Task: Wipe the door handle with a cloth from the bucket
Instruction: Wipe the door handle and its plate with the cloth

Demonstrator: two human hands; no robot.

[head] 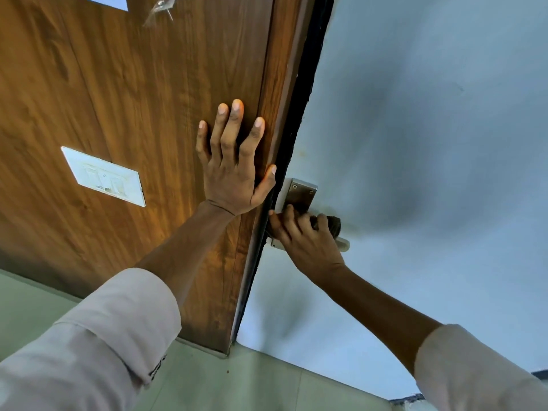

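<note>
Left hand point(234, 170) flat on the wooden door point(133, 99), fingers spread apart. Right hand point(308, 241) has fingers clamped on a dark cloth point(333, 225), pressed over the door handle point(344, 244) below the metal plate point(302, 194).

Soft, even daylight. A warm glare streaks the wooden door point(133, 84), and dim shadows smudge the blue wall point(430, 143). Wide-angle bending curves the edges.

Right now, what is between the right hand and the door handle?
In the head view, a dark cloth lies between them: the right hand presses it onto the door handle, whose pale end sticks out beside the hand.
</note>
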